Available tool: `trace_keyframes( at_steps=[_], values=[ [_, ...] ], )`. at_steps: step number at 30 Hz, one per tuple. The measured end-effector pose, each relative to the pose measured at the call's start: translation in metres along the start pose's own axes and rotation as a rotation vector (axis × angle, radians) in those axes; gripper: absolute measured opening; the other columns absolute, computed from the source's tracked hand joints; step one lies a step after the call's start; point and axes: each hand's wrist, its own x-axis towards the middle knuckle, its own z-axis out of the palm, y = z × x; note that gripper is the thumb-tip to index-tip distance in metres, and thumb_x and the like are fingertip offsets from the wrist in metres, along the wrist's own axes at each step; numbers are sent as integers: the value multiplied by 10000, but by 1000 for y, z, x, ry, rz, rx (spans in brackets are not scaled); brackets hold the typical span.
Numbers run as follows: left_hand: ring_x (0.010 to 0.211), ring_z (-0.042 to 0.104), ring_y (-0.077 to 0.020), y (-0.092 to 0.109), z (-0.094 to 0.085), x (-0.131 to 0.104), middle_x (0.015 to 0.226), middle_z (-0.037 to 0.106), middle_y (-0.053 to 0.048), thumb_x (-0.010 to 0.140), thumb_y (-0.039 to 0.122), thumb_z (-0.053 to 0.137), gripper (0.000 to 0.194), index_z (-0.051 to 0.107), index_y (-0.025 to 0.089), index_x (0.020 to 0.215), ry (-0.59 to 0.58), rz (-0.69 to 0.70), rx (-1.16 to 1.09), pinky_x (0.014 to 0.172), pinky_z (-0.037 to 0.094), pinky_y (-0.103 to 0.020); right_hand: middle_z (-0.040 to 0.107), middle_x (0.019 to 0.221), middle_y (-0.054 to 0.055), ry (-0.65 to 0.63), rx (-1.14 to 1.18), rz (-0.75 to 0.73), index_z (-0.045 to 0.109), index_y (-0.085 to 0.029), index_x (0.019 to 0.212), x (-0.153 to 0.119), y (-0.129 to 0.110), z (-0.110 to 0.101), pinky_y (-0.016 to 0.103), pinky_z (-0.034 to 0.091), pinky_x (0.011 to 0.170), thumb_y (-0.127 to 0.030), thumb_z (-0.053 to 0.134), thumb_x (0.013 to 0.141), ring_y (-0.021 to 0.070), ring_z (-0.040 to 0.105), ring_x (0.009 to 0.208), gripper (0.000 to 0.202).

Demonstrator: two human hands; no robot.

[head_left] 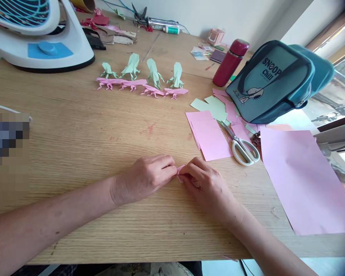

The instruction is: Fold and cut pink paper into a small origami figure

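Note:
Between my two hands is a small piece of folded pink paper (180,178), mostly covered by the fingers. My left hand (149,176) pinches its left edge, with thumb and fingertips pressed together. On the other side my right hand (208,186) grips it with bent fingers, close above the tabletop. Beyond the hands stands a row of pink origami animals (132,84), with light green origami animals (153,73) just behind them. To the right of my right hand lie a stack of pink paper sheets (208,136) and scissors (245,151) with white handles.
Green and pink paper scraps (214,107) lie beside a teal bag (270,84) and a red flask (231,63). A large pink sheet (304,180) covers the table's right side. At the back left stands a white fan (46,42). Pliers (140,16) lie by the wall.

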Motion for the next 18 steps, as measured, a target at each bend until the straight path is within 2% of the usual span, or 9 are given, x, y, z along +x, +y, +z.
trace_keyframes(
  at_steps=[5,10,18],
  values=[
    [721,594,-111,-1,0,0,826,620,-21,978,129,454,210,613,151,844,4,22,51,629,443,-211,611,832,25,-17,-11,22,621,-191,832,4,0,0,246,427,621,-127,561,920,133,575,696,124],
    [759,599,-124,0,0,-1,847,604,-23,965,147,486,165,624,145,874,-52,-70,-24,655,456,-215,617,840,23,-11,-19,34,611,-188,826,4,-1,1,248,427,627,-132,570,915,135,580,704,112],
    [728,569,-111,6,2,2,840,571,-10,915,114,557,114,626,148,830,-51,-247,-193,641,439,-206,618,876,41,12,-74,28,609,-189,868,2,-1,6,271,441,639,-160,539,939,158,585,733,104]
  ],
)
